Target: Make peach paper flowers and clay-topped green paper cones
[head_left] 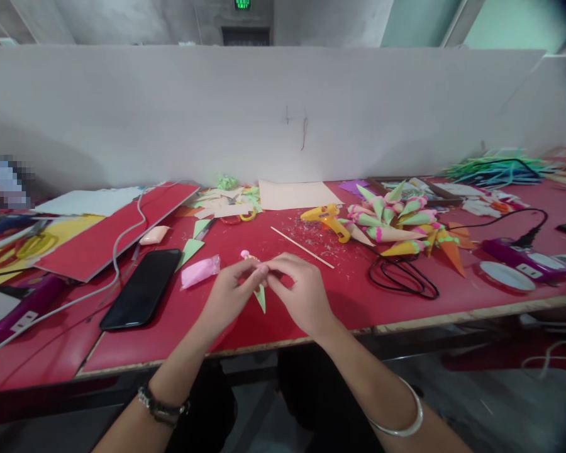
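Note:
My left hand [231, 290] is closed around a small light green paper cone [261, 300], whose point sticks out downward between the hands. A bit of pink clay [244, 254] shows at its upper end, just above my left fingers. My right hand [302, 290] is pinched, its fingertips meeting those of my left; whatever it grips is hidden. Left of the hands lies a pink clay packet [200, 272], near a black phone [141, 289]. A thin wooden stick [302, 246] rests beyond my right hand.
A yellow glue gun [327, 220] lies beside a pile of paper cones [391, 220] with pink edges. Its black cord [405, 286] loops nearby. Purple power strips [523, 258] sit at both sides. A white cable [117, 251] crosses a red board [117, 233]; scissors [23, 245] lie left.

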A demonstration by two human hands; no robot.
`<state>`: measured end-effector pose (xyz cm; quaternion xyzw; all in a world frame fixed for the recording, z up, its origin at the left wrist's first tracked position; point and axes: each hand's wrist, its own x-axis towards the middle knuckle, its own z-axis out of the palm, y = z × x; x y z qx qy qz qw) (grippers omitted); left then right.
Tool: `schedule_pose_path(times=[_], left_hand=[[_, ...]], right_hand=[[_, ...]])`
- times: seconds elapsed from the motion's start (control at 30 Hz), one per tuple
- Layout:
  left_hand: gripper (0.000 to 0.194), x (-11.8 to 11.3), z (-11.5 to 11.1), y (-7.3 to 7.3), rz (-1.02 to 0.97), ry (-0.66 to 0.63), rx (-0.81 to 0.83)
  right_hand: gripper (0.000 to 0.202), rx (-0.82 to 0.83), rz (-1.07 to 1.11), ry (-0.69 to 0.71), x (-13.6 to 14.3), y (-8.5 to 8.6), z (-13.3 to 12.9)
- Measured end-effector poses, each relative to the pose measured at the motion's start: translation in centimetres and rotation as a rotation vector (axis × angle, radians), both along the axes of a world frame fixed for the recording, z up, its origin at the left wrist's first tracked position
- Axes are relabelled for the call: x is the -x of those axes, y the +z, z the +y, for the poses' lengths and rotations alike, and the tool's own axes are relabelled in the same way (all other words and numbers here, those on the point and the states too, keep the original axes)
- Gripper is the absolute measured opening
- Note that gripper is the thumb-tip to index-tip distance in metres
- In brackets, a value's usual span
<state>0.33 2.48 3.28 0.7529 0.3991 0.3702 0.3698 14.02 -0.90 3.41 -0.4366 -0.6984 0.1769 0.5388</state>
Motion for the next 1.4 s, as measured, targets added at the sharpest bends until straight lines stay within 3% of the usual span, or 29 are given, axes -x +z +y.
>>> schedule_pose_path(times=[0.13,0.43,0.67,0.83,1.0,1.13,1.3,1.4], left_hand=[[0.022,0.3,0.2,0.3,-0.129,0.029,0.121],[0.021,0.6,0.5,-0.7,-0.432,-0.046,0.452],[0.021,0.1,0.2,-0.2,-0.609,-0.098,0.627],[0.022,0.2,0.3,0.4,-0.730,-0.044,0.593],[0.036,1.0,0.6,0.8,-0.682,-0.008,0.561],[0.038,1.3,0.7,0.5,-0.607,0.021,0.482],[0.017,1.3,1.1,-0.1,-0.535,0.038,0.451],[0.019,1.4,1.2,-0.1,-0.571,0.050,0.477]], right_hand=[[0.014,-0.038,0.009,-0.040,0.0,-0.1,0.1],[0.017,-0.089,-0.016,-0.008,0.1,0.1,-0.1],[0.018,-0.085,0.084,-0.007,0.3,0.4,-0.5],[0.012,0.041,0.317,-0.057,0.0,0.6,-0.5],[0.012,0.240,0.515,-0.023,-0.5,0.5,0.2],[0.011,0.274,0.552,-0.004,-0.5,0.4,0.4],[0.014,0.304,0.544,0.056,-0.6,0.1,0.6],[0.023,0.314,0.552,0.105,-0.6,-0.1,0.7]])
